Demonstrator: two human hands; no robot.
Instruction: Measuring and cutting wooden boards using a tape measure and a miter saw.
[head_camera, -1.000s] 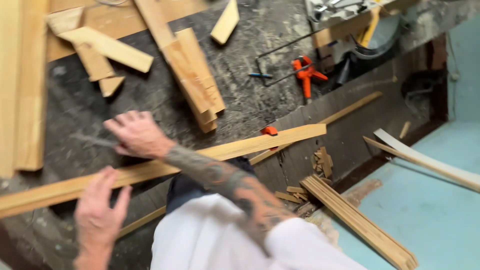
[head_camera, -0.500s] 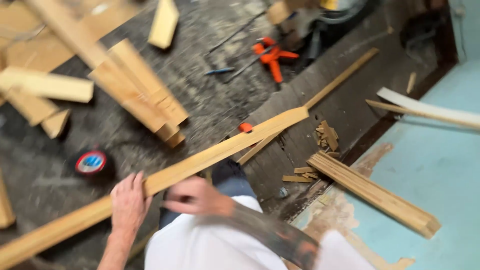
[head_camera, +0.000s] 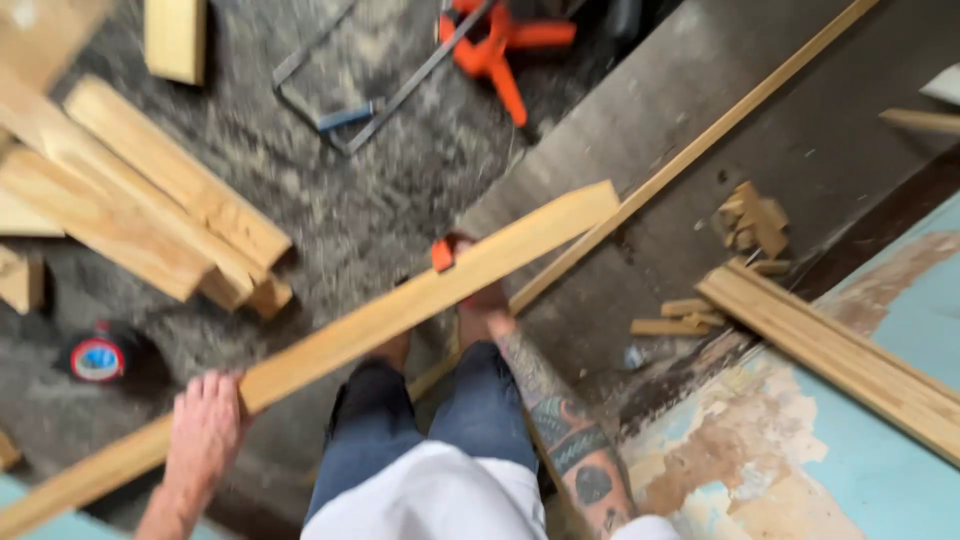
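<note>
Sawdust-grey flooring (head_camera: 380, 210) fills the upper left of the head view, giving way at lower right to a worn turquoise surface with peeling patches (head_camera: 800, 450). A long wooden plank (head_camera: 400, 310) runs on a slant from the lower left edge up to a squared end near the middle. The left hand (head_camera: 205, 430) is closed around the plank low on its length, fingers curled over its near edge. The right hand (head_camera: 480, 300) reaches forward on a tattooed forearm and sits mostly hidden under the plank farther up; whether it grips cannot be told. A small orange object (head_camera: 442, 255) shows just beside that hand. Knees in blue jeans (head_camera: 430, 420) sit below the plank. At upper left lies a stack of short boards (head_camera: 150, 210), with a roll of tape (head_camera: 97, 358) near it. An orange clamp (head_camera: 500, 45) rests at top centre, and a thin wooden strip (head_camera: 700, 150) crosses diagonally beyond the plank. Flat slats (head_camera: 840, 350) lie at right.
</note>
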